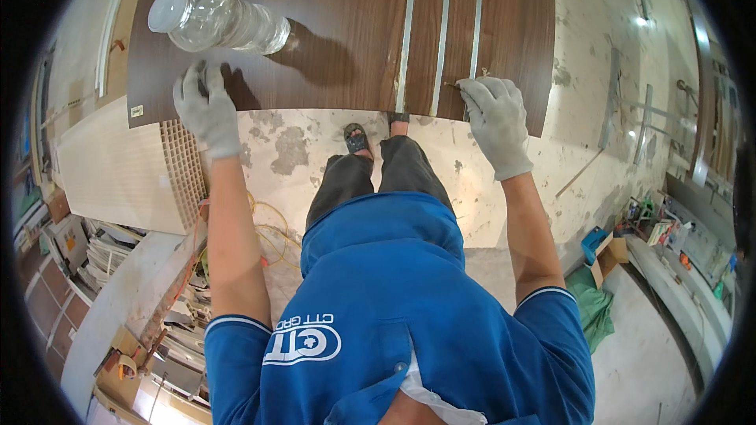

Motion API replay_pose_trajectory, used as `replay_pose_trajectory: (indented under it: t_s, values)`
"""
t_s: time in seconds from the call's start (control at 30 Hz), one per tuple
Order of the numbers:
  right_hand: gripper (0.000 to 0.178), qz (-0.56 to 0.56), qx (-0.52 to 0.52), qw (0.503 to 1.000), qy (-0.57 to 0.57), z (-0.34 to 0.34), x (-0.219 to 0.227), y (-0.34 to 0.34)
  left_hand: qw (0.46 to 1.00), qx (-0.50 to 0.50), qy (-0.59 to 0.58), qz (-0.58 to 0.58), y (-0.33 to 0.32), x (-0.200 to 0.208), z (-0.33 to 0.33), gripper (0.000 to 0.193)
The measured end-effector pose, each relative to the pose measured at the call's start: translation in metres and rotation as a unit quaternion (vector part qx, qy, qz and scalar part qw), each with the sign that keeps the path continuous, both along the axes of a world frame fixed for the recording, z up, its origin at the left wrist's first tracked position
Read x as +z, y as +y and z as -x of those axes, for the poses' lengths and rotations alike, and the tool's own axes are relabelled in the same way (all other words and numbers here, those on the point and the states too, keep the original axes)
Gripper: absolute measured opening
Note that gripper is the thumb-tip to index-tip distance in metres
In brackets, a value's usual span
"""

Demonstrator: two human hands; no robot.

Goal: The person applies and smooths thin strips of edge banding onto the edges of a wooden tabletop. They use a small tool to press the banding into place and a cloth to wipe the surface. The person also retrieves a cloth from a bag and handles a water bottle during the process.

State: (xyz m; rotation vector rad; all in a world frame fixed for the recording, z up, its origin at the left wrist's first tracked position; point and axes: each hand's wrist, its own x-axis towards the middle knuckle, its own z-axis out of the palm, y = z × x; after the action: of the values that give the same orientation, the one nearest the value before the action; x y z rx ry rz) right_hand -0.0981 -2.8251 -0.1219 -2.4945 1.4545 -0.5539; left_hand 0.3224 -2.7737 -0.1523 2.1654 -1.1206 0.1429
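A dark brown wood-grain panel (346, 31) lies in front of me, with three pale, narrow strips (442, 31) running across it toward my side. My left hand (206, 110), in a grey glove, rests at the panel's near left edge with its fingers slightly apart and nothing in them. Just beyond it, a clear plastic bottle (228, 22) with a white cap casts a shadow on the panel. At the near right, beside the strips, the gloved fingers of my right hand (500, 122) are pinched together. A thin, small tip pokes out from them, too small to name.
Left of the panel stands a pale board with a latticed edge (181, 165). A yellow cord (276, 224) loops over the stained floor (291, 149). At the right are metal strips (610, 102), a cardboard box (610, 256) and green cloth (591, 307). Stacked boards (102, 256) fill the lower left.
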Motion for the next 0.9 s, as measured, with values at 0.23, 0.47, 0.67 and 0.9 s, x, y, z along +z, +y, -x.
replay_pose_trajectory:
  t_s: [0.23,0.47,0.67,0.9]
  values:
    - [0.026,0.036,0.014,0.999,0.004,-0.002,-0.019,0.014,0.995,0.007,-0.067,-0.075,-0.039,-0.037,-0.015,0.044]
    - [0.025,0.057,0.048,0.997,0.004,-0.001,-0.019,0.030,0.994,-0.004,-0.083,-0.070,-0.041,-0.038,-0.018,0.043]
    - [0.024,0.040,0.028,0.999,-0.005,0.002,-0.020,0.028,0.995,-0.019,-0.092,-0.045,-0.039,-0.043,-0.019,0.043]
    - [0.018,-0.104,0.020,0.988,-0.114,-0.001,0.004,0.040,0.999,0.001,0.001,0.043,-0.021,-0.015,0.009,0.034]
